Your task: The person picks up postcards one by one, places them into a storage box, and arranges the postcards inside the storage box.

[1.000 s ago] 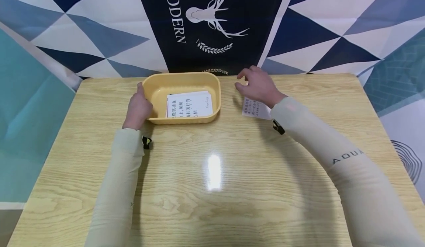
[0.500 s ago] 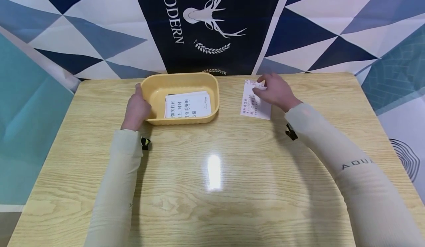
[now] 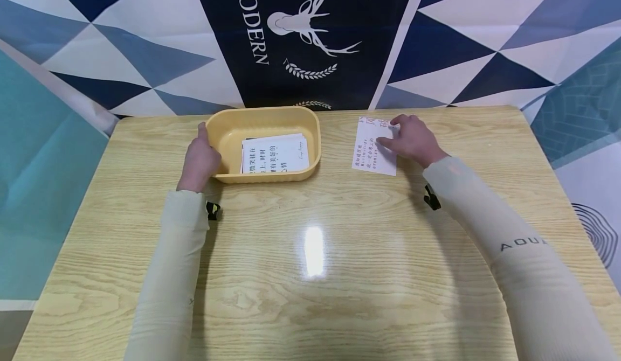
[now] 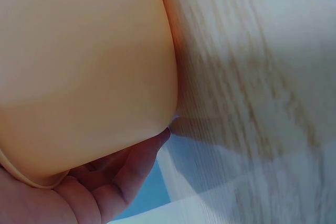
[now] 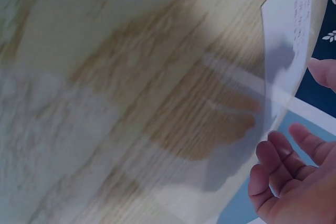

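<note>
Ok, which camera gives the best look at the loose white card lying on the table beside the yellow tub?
The head view: the whole card lies flat on the table, with the right hand on its far edge. The right wrist view catches only one blurred corner. The left wrist view shows none of it.

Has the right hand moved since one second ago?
Yes. The right hand went to the person's right, away from the yellow tray, and now rests on the card lying on the table.

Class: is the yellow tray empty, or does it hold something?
Not empty: the yellow tray holds white printed cards lying flat on its bottom.
</note>
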Action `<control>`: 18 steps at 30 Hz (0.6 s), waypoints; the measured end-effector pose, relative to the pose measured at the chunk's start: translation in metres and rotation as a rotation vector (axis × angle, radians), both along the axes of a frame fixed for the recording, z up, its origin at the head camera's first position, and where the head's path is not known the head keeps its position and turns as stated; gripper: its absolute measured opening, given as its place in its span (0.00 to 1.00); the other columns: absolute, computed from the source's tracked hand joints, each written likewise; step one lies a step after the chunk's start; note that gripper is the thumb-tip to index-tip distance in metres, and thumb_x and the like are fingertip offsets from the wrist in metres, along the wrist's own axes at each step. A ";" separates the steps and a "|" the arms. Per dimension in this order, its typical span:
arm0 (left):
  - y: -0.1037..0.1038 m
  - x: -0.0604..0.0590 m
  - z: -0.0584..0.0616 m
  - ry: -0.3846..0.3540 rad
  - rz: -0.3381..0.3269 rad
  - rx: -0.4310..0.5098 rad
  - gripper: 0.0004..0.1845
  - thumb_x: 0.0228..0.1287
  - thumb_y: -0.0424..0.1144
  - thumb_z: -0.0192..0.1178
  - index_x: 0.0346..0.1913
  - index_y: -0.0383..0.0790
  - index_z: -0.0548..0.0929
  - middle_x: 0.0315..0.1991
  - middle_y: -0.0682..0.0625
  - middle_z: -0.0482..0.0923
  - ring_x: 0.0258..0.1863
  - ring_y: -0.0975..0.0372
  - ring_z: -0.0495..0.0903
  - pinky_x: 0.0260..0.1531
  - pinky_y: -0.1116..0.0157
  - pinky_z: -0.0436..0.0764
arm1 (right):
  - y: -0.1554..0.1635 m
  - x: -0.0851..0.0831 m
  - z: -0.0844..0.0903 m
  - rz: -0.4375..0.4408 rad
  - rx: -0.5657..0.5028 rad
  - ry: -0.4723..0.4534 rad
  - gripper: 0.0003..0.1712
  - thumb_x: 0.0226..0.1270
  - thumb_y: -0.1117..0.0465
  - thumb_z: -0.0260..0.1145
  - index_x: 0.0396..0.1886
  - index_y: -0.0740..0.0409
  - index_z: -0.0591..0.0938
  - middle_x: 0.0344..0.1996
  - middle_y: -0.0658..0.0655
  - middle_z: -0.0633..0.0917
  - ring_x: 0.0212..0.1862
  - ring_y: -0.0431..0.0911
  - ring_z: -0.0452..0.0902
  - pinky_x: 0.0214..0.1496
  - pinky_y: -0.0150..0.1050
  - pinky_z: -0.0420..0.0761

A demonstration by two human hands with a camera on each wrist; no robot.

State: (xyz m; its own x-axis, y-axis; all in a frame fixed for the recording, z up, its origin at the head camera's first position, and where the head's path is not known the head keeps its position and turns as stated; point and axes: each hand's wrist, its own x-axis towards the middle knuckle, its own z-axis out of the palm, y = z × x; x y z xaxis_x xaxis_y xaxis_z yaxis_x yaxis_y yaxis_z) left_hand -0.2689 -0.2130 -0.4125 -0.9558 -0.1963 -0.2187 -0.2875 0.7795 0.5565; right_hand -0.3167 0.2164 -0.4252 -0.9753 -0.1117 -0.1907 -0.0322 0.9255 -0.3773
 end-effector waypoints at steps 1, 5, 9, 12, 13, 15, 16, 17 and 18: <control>0.000 0.000 0.000 0.001 0.001 -0.001 0.41 0.58 0.23 0.36 0.74 0.37 0.32 0.62 0.25 0.62 0.51 0.45 0.68 0.55 0.50 0.71 | 0.001 -0.001 -0.001 -0.007 0.005 -0.008 0.41 0.60 0.41 0.59 0.63 0.67 0.66 0.54 0.71 0.71 0.55 0.60 0.65 0.58 0.57 0.67; 0.000 0.000 -0.001 0.004 -0.001 -0.009 0.41 0.58 0.23 0.36 0.73 0.36 0.32 0.62 0.25 0.61 0.51 0.45 0.68 0.55 0.50 0.70 | 0.002 -0.003 -0.003 -0.024 0.018 -0.033 0.44 0.59 0.40 0.59 0.65 0.67 0.64 0.59 0.72 0.69 0.59 0.61 0.63 0.62 0.58 0.65; -0.001 0.001 -0.002 0.009 -0.002 -0.008 0.41 0.58 0.23 0.36 0.73 0.36 0.32 0.63 0.25 0.61 0.52 0.45 0.68 0.57 0.50 0.70 | 0.002 -0.004 -0.005 -0.031 0.021 -0.047 0.46 0.58 0.38 0.60 0.66 0.67 0.63 0.59 0.72 0.68 0.59 0.61 0.62 0.62 0.58 0.65; 0.000 0.001 -0.002 0.009 0.001 -0.006 0.41 0.58 0.23 0.36 0.73 0.36 0.32 0.63 0.25 0.61 0.53 0.45 0.68 0.57 0.50 0.69 | 0.002 -0.004 -0.005 -0.030 0.022 -0.048 0.49 0.58 0.37 0.60 0.67 0.68 0.62 0.59 0.72 0.69 0.58 0.61 0.62 0.61 0.58 0.65; 0.000 0.001 -0.002 0.008 0.003 -0.003 0.42 0.58 0.22 0.36 0.73 0.36 0.32 0.63 0.25 0.61 0.53 0.45 0.68 0.58 0.50 0.69 | 0.002 -0.005 -0.005 -0.024 0.027 -0.045 0.50 0.57 0.37 0.60 0.67 0.69 0.61 0.59 0.72 0.69 0.58 0.61 0.62 0.61 0.58 0.65; 0.000 0.001 -0.002 0.006 0.005 0.002 0.42 0.57 0.22 0.36 0.73 0.36 0.31 0.64 0.26 0.61 0.53 0.45 0.68 0.57 0.50 0.70 | 0.002 -0.006 -0.005 -0.011 0.043 -0.042 0.52 0.57 0.36 0.60 0.67 0.71 0.60 0.60 0.73 0.68 0.60 0.62 0.61 0.62 0.58 0.64; 0.000 0.001 -0.002 0.006 0.006 0.005 0.42 0.57 0.22 0.36 0.73 0.36 0.31 0.64 0.26 0.60 0.53 0.45 0.67 0.58 0.50 0.69 | 0.002 -0.006 -0.005 -0.003 0.052 -0.042 0.53 0.57 0.35 0.60 0.67 0.71 0.59 0.60 0.73 0.68 0.60 0.63 0.61 0.62 0.58 0.64; 0.000 0.001 -0.001 0.007 0.008 0.008 0.42 0.58 0.22 0.36 0.73 0.37 0.31 0.64 0.26 0.60 0.54 0.45 0.67 0.58 0.51 0.69 | 0.002 -0.007 -0.005 0.002 0.061 -0.042 0.53 0.57 0.35 0.60 0.67 0.72 0.60 0.59 0.73 0.68 0.59 0.63 0.62 0.62 0.58 0.65; 0.001 0.001 -0.001 0.007 0.008 0.009 0.42 0.58 0.22 0.36 0.73 0.37 0.31 0.64 0.26 0.60 0.54 0.45 0.67 0.58 0.51 0.69 | 0.002 -0.008 -0.005 0.006 0.071 -0.042 0.53 0.57 0.35 0.60 0.66 0.72 0.60 0.58 0.73 0.69 0.58 0.63 0.62 0.61 0.58 0.66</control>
State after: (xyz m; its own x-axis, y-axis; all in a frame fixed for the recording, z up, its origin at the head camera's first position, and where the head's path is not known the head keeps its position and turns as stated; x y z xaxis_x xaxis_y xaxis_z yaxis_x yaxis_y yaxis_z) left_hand -0.2681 -0.2125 -0.4137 -0.9557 -0.2024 -0.2137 -0.2900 0.7722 0.5653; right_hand -0.3244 0.2187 -0.4303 -0.9655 -0.1027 -0.2392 -0.0238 0.9499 -0.3118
